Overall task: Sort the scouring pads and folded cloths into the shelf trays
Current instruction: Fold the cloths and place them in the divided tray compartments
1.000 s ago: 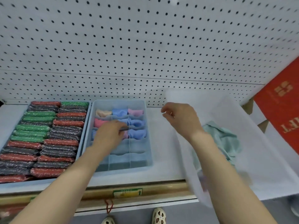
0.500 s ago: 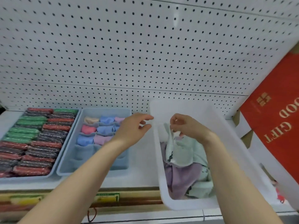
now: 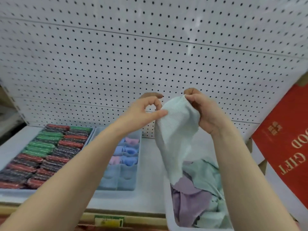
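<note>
A pale mint cloth (image 3: 175, 130) hangs in the air above the white bin (image 3: 169, 219). My right hand (image 3: 202, 110) pinches its top corner. My left hand (image 3: 146, 109) pinches its left edge between thumb and fingers. The bin holds loose mint and purple cloths (image 3: 191, 195). On the shelf to the left, a blue divided tray (image 3: 121, 182) holds folded blue and pink cloths (image 3: 128, 152) in its far compartments. Further left, a tray of scouring pads (image 3: 45, 154) in red, green and dark colours sits packed in rows.
A white pegboard wall (image 3: 150, 55) backs the shelf. A red gift box (image 3: 286, 147) leans at the right. The shelf's front edge carries a yellow-green price label (image 3: 109, 221).
My left hand left the divided tray and came over to the bin. My right hand lifted the mint cloth out of the bin, and both hands now hold it up.
</note>
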### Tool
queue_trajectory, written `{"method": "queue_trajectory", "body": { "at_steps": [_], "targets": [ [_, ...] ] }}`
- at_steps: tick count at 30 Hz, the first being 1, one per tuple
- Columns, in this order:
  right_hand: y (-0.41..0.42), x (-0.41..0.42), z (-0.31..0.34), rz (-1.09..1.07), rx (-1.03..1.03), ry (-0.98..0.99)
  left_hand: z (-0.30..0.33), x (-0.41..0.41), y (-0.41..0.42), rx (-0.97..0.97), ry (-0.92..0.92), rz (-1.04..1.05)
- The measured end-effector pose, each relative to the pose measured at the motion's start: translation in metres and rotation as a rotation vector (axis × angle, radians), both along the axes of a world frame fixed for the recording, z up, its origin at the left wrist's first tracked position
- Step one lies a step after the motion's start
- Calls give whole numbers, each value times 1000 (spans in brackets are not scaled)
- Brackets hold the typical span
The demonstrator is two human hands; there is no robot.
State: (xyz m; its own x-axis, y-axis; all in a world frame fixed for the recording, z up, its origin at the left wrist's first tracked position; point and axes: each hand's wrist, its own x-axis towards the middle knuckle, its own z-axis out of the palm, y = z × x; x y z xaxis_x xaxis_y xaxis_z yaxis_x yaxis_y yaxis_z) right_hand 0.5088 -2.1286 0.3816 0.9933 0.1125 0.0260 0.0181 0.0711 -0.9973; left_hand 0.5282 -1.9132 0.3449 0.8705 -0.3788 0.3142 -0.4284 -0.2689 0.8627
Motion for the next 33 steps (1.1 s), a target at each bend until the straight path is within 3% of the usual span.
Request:
{"method": "queue_trajectory", "body": {
  "at_steps": [5, 9, 14, 19, 24, 30, 33],
  "targets": [
    [18, 4, 6, 147, -169, -116, 21, -2, 18, -126, 40, -68],
    [35, 12, 11, -40, -172, -182, 26, -3, 38, -101, 24, -45],
    [41, 15, 12, -119, -154, -217, 20, 2, 80, 44, 18, 87],
    [48, 21, 3, -267, -305, -264, 5, 9, 112, 2, 122, 148],
    [48, 23, -11, -204, -472, -225, -11, 17, 124, -80, 133, 339],
    [70, 19, -5, 107, -446, -239, -25, 6, 77, 127, 15, 41],
    [73, 16, -2, 202, -455, -269, -28, 11, 62, 171, -28, 45]
  ]
}}
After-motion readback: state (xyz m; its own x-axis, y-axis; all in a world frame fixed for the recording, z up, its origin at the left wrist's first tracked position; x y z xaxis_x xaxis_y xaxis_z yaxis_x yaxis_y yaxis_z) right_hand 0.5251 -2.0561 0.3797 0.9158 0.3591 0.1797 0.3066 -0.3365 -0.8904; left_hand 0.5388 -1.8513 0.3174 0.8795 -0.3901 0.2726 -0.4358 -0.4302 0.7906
